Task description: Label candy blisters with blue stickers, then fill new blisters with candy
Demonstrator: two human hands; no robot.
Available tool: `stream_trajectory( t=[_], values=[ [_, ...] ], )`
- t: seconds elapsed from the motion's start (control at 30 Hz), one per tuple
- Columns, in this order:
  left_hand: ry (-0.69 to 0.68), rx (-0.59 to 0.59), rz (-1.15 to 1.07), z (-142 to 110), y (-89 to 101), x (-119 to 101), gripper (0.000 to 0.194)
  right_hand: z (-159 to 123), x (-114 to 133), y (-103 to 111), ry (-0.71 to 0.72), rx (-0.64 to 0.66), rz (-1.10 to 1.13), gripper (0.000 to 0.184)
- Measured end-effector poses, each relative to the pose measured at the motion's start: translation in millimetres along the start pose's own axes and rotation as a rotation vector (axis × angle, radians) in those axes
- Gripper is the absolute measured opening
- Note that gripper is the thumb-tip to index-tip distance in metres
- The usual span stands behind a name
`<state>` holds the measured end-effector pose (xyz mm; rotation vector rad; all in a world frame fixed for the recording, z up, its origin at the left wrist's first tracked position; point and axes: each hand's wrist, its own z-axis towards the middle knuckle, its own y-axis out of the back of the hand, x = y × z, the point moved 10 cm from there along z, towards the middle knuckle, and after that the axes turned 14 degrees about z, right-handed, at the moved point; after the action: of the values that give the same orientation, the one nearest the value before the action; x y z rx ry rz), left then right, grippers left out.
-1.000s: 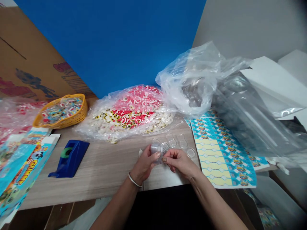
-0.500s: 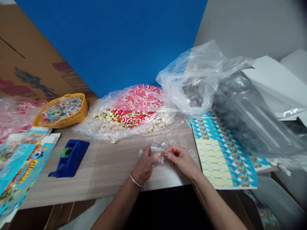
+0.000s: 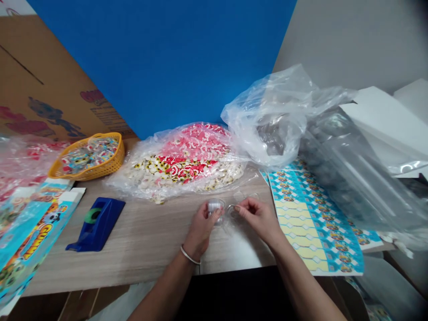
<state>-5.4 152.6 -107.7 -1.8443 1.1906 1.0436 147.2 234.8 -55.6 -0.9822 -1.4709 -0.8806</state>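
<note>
My left hand (image 3: 203, 225) is closed around a stack of clear plastic blister shells (image 3: 215, 206), held just above the table near its front edge. Beside it, my right hand (image 3: 256, 218) pinches a single clear shell (image 3: 233, 211) between thumb and fingers, a small gap away from the stack. A few more transparent shells (image 3: 241, 196) lie on the wood behind the right hand, partly covered by it. A large clear bag of red, white and yellow-ringed candies (image 3: 187, 162) rests beyond both hands.
A blue tape dispenser (image 3: 96, 225) and a yellow basket (image 3: 118, 156) of wrapped candies stand left, by printed cartons (image 3: 43, 240). Label sheets (image 3: 302, 218) lie right, under a bag of clear plastic shells (image 3: 354, 156). Behind rises a blue panel (image 3: 167, 62).
My right hand has drawn away to the right, separating one clear shell from the stack in my left hand. The view has shifted slightly.
</note>
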Motion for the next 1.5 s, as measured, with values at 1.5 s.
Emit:
stream_trajectory(
  t=[1.5],
  values=[
    [0.034, 0.121, -0.163, -2, -4.9, 4, 0.036, -3, -11, -40, -0.155, 0.157, 0.159, 0.035]
  ],
)
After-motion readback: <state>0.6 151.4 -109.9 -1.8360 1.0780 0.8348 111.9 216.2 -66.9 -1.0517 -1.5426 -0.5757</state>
